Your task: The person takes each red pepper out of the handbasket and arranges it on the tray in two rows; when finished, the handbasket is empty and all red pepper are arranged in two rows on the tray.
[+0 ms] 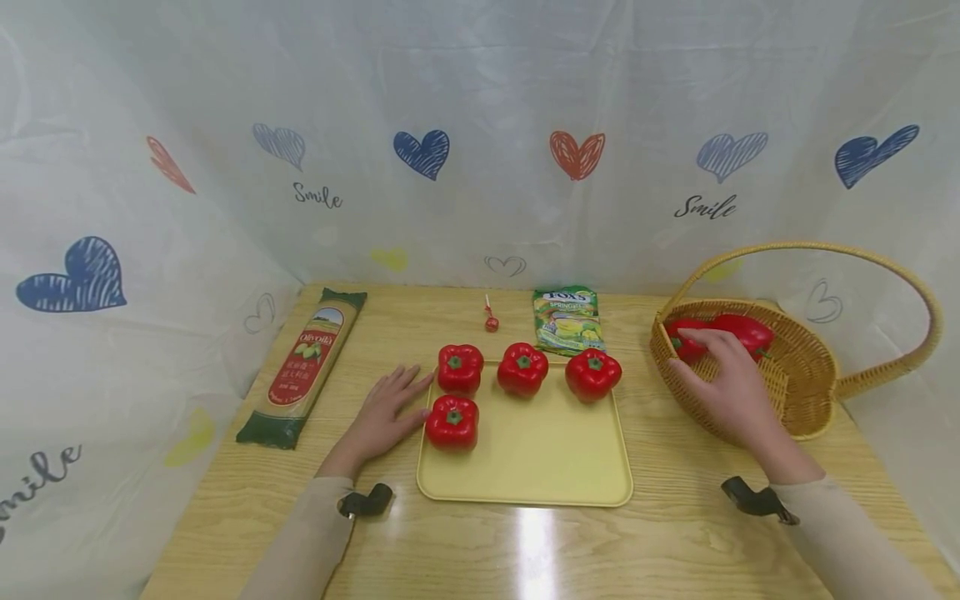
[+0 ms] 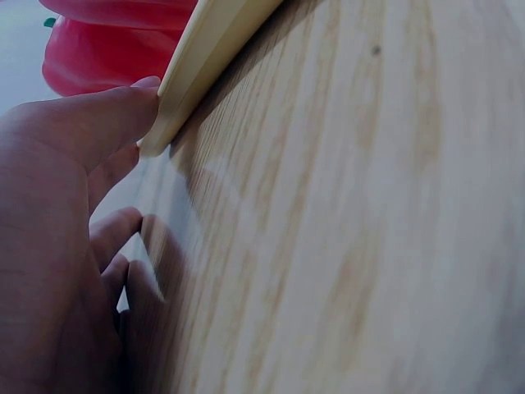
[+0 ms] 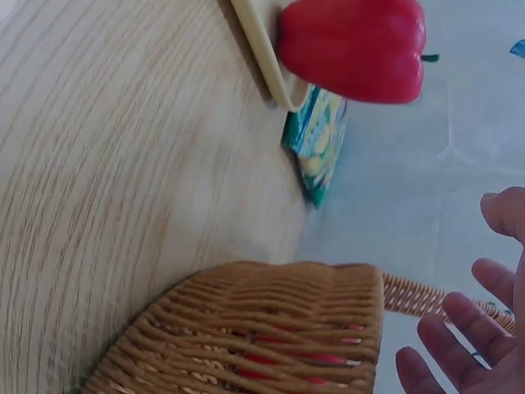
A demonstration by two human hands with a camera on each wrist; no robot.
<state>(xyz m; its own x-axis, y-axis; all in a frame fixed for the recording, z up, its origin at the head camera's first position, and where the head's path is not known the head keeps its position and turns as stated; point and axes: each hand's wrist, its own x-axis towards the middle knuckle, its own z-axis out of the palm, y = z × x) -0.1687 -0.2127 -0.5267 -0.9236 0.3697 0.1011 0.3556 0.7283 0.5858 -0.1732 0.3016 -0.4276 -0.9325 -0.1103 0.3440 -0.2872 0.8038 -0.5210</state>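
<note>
My left hand [image 1: 384, 410] rests beside the left edge of a pale yellow tray [image 1: 551, 450]. In the left wrist view its thumb lies against the tray's rim, the fingers loosely spread. Several red bell peppers [image 1: 522, 369] stand on the tray along its far and left sides, green stems up. Over the near-left rim of a wicker basket [image 1: 798, 367] is my right hand [image 1: 729, 387], holding nothing, with fingers apart in the right wrist view [image 3: 484, 328]. Inside the basket lie red peppers [image 1: 742, 332], partly hidden by that hand.
Left of my left hand lies a long pack of Olivoila pasta [image 1: 303, 367]. Behind the tray are a red lollipop [image 1: 491, 323] and a green Fox's candy bag [image 1: 568, 321]. The basket's tall handle [image 1: 810, 247] arches up. A printed curtain [image 1: 495, 100] hangs behind the wooden table.
</note>
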